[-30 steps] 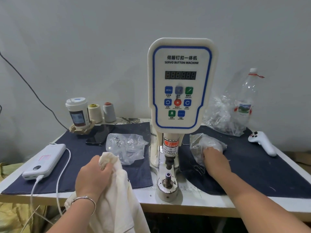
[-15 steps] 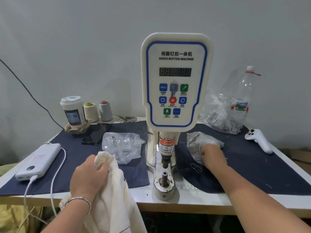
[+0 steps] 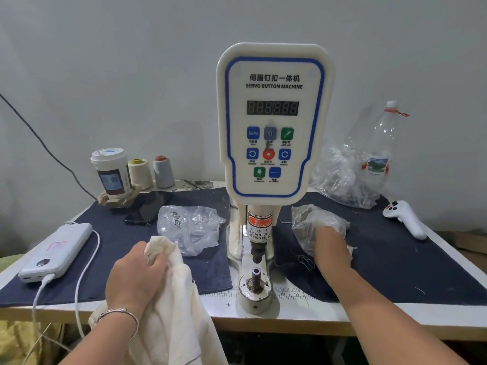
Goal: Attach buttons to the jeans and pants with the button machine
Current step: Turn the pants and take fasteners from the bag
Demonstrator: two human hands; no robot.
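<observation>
Button machine point(image 3: 274, 122) stands at table centre, white housing with blue trim, display dark. Its punch hangs over a round die post point(image 3: 255, 277) at the front edge; nothing lies on the post.

Left hand point(image 3: 134, 275) – fingers clenched round a bunched fold of cream pants point(image 3: 168, 312). The cloth is held up just left of the post, not touching it, and the rest drapes down over the table edge. A thin bracelet point(image 3: 118, 312) sits on that wrist.

Right hand point(image 3: 330, 248) – reaches into a crumpled clear bag point(image 3: 313, 222) lying on the dark cloth point(image 3: 395, 248) right of the machine. Fingertips are hidden inside the plastic, so I cannot tell whether they are pinching anything or lying loose; the bag's contents look like small dark pieces, probably buttons.

A second clear bag point(image 3: 189, 227) with small silvery bits lies left of the machine column, just beyond the pants. Farther left: a white power bank point(image 3: 58, 251) with its cable trailing off the table edge, a dark phone point(image 3: 147, 209), a lidded paper cup point(image 3: 112, 172) and two thread cones point(image 3: 151, 171) against the wall. Far right: a white controller point(image 3: 405, 217), a larger heap of clear bags point(image 3: 342, 180), and an upright plastic bottle point(image 3: 379, 151) behind it.
</observation>
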